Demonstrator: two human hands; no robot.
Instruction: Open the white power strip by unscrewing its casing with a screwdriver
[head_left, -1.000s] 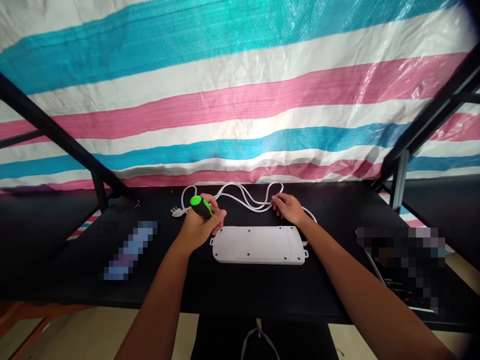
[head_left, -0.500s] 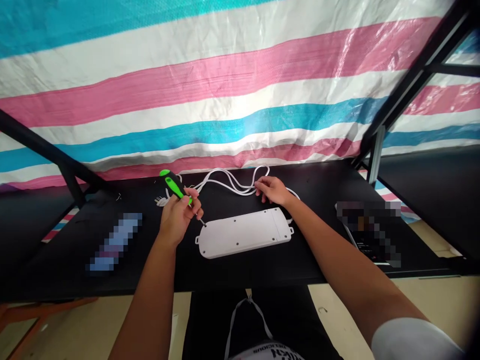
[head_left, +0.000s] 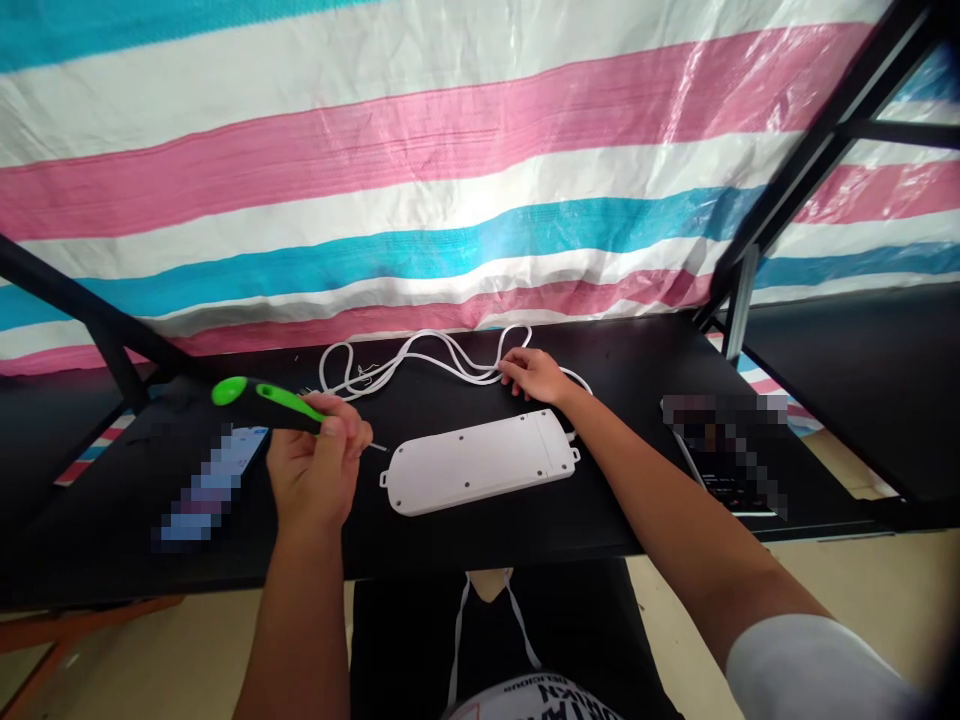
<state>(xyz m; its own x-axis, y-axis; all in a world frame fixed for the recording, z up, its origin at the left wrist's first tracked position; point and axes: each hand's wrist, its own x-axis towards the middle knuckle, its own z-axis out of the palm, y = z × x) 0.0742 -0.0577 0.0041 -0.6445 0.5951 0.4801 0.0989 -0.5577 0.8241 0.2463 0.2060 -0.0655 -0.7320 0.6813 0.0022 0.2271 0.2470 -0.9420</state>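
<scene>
A green-and-black screwdriver (head_left: 281, 404) is in the closed grip of my left hand (head_left: 319, 455). Its shaft runs low to the right, and its tip stops just short of the left end of a white power strip (head_left: 484, 465). The power strip lies on its face, the underside with several small dark screws or screw holes up. Behind it, my right hand (head_left: 534, 374) is low over the table with its fingers curled at the white power cord (head_left: 442, 345). The cord lies in loops and runs to the strip's right end. The cord's plug is mostly hidden behind my left hand.
The black table (head_left: 517, 535) carries a blurred phone (head_left: 206, 490) on the left and another phone (head_left: 724, 460) on the right. Black metal frame bars (head_left: 795, 180) slant up on both sides. A striped plastic sheet (head_left: 420, 200) hangs behind the table.
My left hand has drawn the screwdriver back to the left and tilted it lower, off the power strip's corner. My right hand stays at the cord. The view has shifted slightly.
</scene>
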